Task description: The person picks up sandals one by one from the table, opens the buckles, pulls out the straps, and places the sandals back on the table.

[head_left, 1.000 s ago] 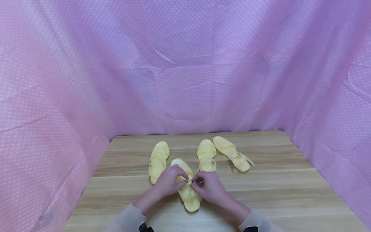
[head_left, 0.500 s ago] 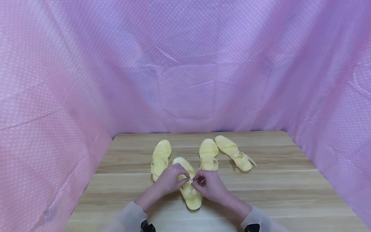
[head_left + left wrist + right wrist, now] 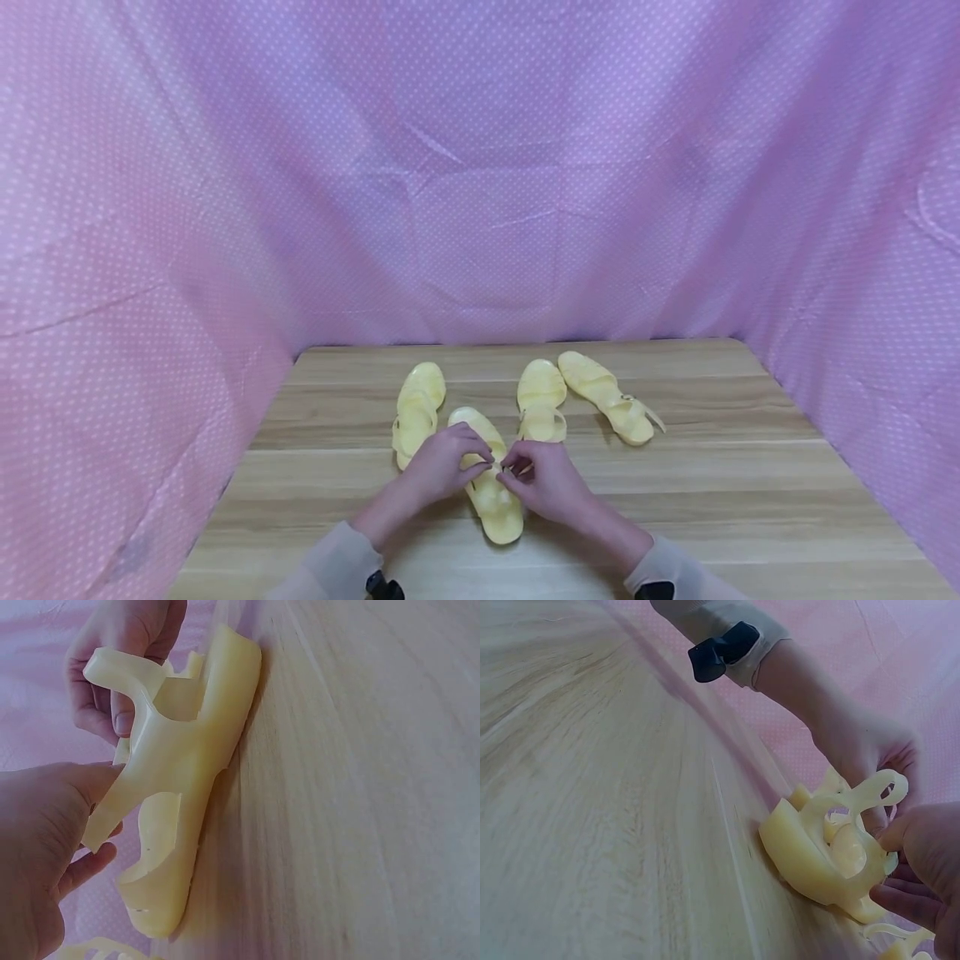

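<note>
A pale yellow jelly sandal lies sole down on the wooden table between my hands, toe pointing away. My left hand pinches its strap between thumb and fingers from the left side; the loose strap end pokes out past the thumb in the left wrist view. From the right, my right hand pinches the strap close to the left fingertips, with a small dark bit, perhaps the buckle, at its fingertips. The right wrist view shows both hands meeting over the sandal, the strap's joining point partly hidden by fingers.
Another yellow sandal lies to the left, partly behind my left hand. Two more stand at the right: one sandal just beyond my right hand, and an angled sandal with its strap end sticking out. Pink dotted cloth surrounds the table.
The head view has shifted slightly, so everything sits a little further right. Both hands stay at the same strap of the sandal, their fingers hardly moved.
</note>
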### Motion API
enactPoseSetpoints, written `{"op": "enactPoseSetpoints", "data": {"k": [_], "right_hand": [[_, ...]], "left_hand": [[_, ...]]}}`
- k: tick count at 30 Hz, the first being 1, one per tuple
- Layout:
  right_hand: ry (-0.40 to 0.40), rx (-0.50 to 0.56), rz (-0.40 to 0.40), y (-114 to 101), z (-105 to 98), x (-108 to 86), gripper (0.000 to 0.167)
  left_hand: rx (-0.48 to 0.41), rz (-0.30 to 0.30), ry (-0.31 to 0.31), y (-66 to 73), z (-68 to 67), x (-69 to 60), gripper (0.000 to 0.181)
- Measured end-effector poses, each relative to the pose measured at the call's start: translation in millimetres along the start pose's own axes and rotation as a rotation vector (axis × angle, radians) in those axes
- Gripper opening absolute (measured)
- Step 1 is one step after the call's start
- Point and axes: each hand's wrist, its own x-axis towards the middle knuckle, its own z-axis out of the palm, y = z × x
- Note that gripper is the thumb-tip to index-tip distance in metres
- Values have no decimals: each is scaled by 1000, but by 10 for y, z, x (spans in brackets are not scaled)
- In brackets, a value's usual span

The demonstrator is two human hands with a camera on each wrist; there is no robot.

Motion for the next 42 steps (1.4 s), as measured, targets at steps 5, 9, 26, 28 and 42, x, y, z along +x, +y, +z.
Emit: {"op": "enactPoseSetpoints", "data": {"k": [5, 9, 26, 28, 42], "right_hand": [[6, -4, -10, 9, -3, -3, 10], [5, -3, -1, 10, 3, -10, 10], [5, 11, 0, 37, 22, -19, 11], [8, 10, -1, 37, 21, -20, 12], [17, 21, -3, 43, 13, -31, 11]], "left_hand": [[15, 42, 4, 17, -6, 29, 12], [24, 20, -12, 4, -19, 21, 9], [83, 130, 15, -48, 21, 27, 9], [90, 116, 4, -44, 9, 22, 8], [133, 170, 32, -25, 0, 40, 10]]}}
